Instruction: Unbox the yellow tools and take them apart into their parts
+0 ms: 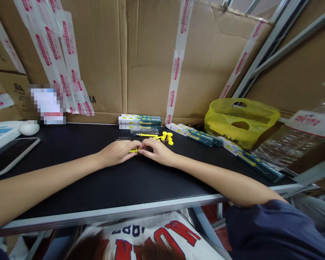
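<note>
Hands (137, 150) around yellow piece (134, 150).

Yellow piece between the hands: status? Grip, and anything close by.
Left hand pinching small yellow piece. Right hand's fingertips at its end, grip unclear. Loose yellow parts just beyond the hands, slim boxes behind.

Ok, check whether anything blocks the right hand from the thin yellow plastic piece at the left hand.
Nothing visible does: the right hand is right at the yellow piece; the loose yellow plastic parts lie farther back.
</note>
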Available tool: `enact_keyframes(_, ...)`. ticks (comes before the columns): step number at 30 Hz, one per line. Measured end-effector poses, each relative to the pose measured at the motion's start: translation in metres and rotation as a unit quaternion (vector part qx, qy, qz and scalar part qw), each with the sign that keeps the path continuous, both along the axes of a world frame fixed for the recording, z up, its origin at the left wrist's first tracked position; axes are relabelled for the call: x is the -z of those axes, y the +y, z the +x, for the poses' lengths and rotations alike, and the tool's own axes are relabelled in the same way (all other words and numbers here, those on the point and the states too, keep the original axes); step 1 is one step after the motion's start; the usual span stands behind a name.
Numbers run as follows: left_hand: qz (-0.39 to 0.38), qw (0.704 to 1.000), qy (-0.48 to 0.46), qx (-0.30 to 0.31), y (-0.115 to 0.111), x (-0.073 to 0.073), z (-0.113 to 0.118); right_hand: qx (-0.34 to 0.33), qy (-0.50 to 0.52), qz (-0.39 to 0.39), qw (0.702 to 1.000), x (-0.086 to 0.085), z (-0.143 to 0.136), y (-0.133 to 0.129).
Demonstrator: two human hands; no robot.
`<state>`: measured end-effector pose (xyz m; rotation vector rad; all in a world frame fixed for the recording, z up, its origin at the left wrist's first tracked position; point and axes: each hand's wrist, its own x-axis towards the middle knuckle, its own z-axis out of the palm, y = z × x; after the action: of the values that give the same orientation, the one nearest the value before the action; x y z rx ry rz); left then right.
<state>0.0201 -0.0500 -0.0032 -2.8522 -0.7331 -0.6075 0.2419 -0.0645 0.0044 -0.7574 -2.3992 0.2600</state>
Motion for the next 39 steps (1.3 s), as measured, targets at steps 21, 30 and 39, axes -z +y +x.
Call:
enact_keyframes(21, -0.13, 0.966, -0.222, -0.013, -0.005, -0.005, 0.0, -0.005, 0.083, 0.077, 0.994, 0.003, 0.005, -0.005)
enact_keyframes(30, -0.089, 0.952, -0.291, -0.014, -0.007, -0.005, -0.001, -0.038, 0.066, 0.054, 0.996, -0.001, 0.009, -0.006)
enact_keyframes(39, -0.013, 0.986, -0.163, 0.023, -0.007, 0.001, -0.002, 0.006, 0.123, 0.053, 0.991, 0.004, 0.006, -0.004)
